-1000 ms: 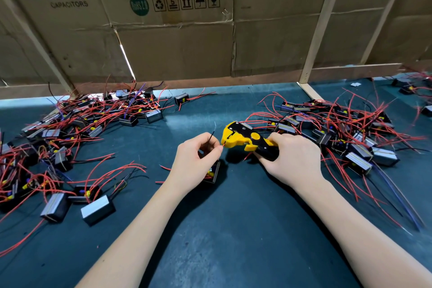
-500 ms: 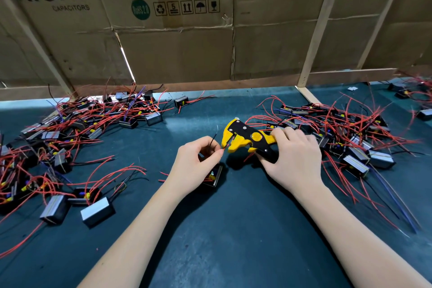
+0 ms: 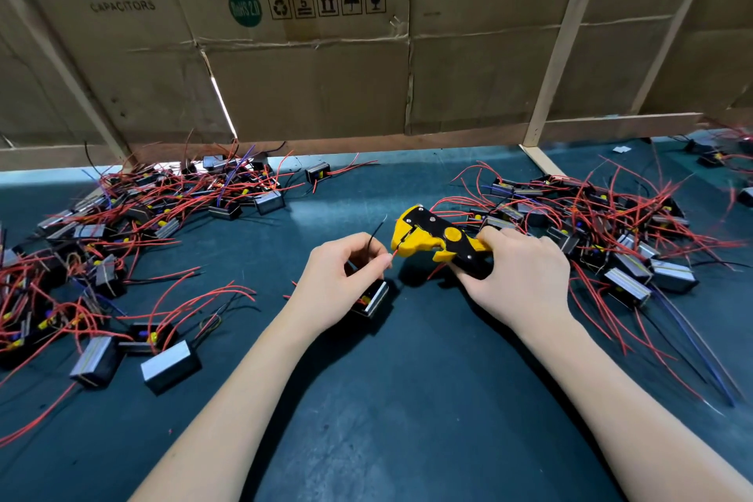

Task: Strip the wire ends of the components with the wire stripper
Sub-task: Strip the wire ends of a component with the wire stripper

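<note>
My right hand grips the black handles of a yellow and black wire stripper, whose jaws point left. My left hand pinches a thin red wire between thumb and forefinger, and the wire's tip sits just at the stripper's jaws. A black wire curves up from the same fingers. Under my left hand lies the small black boxed component these wires come from, partly hidden by the palm.
A heap of black components with red wires covers the left of the dark green mat; another heap lies right of the stripper. Two loose components lie front left. Cardboard walls close off the back.
Both hands and the stripper stayed close together at the middle of the mat. The red wire tip is still at the jaws; the view shifted slightly.
</note>
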